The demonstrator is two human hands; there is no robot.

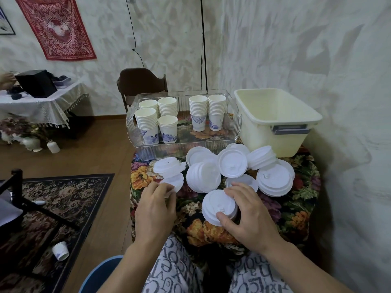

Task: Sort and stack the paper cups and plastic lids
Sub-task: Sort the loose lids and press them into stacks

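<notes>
Taking the clear tray (232, 132) as the landmark, a stray paper cup (60, 250) lies on its side on the rug, far to the left of it and well below the table. It could easily be forgotten or stepped on.

Inside the tray the cup stacks (157, 119) stand upright, four grouped at its left end and two toward its right. The taller ones could tip if the tray is bumped.

In front of the tray's left corner, the left hand (155, 210) has its fingers curled at the edge of a small lid (174, 181), apparently pinching it, though the fingertips are partly hidden. More small lids (167, 164) sit just beyond, close to the table edge, and a careless tug could sweep them to the floor.

In front of the tray's middle, loose large lids (211, 168) lean on one another. They look slippery and would likely slide if nudged.

Nearer the person, the right hand (245, 212) grips a short lid stack (219, 207), thumb at its near rim and fingers curled over the far side. The stack looks slightly skewed, so squeezing it unevenly could fan it apart.

Right of the tray, the cream bin (275, 115) stands beside another lid pile (275, 179) that could spill if knocked.
</notes>
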